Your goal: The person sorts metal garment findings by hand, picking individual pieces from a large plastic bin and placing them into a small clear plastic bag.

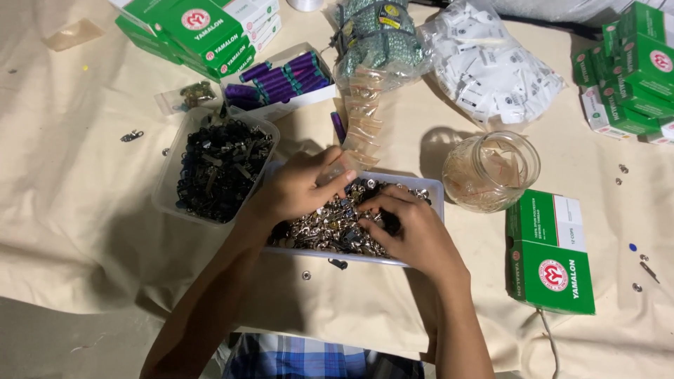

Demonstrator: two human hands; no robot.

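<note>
Head view shows both hands dug into a tray (430, 188) of small silver metal fittings (330, 228) at centre: left hand (302, 186) pinching a small clear packet (337, 172), right hand (411, 228) curled, fingertips among the fittings. At nine o'clock sits a tub of black fittings (217, 168); at three o'clock a glass jar (490, 172) and a green box (551, 253) on the cloth-covered worktop (70, 210).

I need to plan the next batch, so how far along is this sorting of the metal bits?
Looks done: a tub of dark pieces sits full beside the tray. In hand: both the left hand and right hand dig in the tray's silver pieces; whether they grip any is unclear. Left: the tray is still heaped, and strays lie on the cloth.
</note>
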